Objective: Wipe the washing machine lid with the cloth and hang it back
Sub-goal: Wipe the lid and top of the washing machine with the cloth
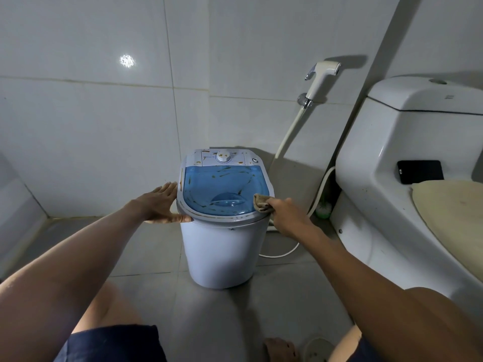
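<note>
The right hand grips a bunched tan cloth, pressing it onto the lid's rim at about four o'clock; its fingertips are hidden under the fabric. The left hand lies flat and spread against the washing machine at nine o'clock, fingers straight, thumb along the rim, holding nothing. The lid is translucent blue plastic, D-shaped, streaked with brownish smears; what lies beneath is hard to make out. A round dial sits at twelve o'clock. The small pale tub stands on grey floor tiles. A glossy white toilet at three o'clock is cut off by the frame's edge.
</note>
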